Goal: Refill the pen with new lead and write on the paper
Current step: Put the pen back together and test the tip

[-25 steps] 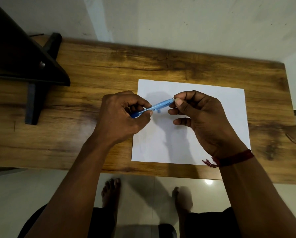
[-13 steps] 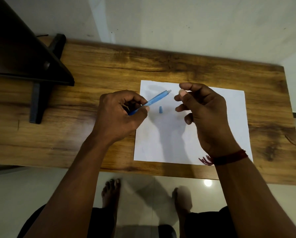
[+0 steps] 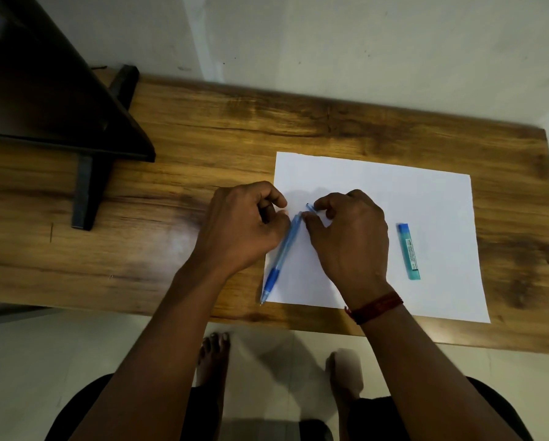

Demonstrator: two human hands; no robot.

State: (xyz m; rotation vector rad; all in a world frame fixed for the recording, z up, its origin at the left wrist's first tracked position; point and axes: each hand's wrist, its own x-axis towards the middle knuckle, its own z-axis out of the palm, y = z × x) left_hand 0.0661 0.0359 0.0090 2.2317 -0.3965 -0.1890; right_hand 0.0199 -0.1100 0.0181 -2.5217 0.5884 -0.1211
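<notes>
The pen [image 3: 282, 249] was laid flat across the paper [image 3: 394, 192] edge, its cap [image 3: 309, 206] pinched in the right hand [image 3: 349, 240] grip, likely for refilling (left hand [image 3: 241, 227] curled alongside, hold unclear).

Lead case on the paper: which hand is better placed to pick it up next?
Probably right. The lead case lies on the paper beside the right hand; the left hand sits across the pen, farther away.

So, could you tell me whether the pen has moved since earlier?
Yes: the pen has dropped toward the paper's near left corner, along its left edge.
</notes>
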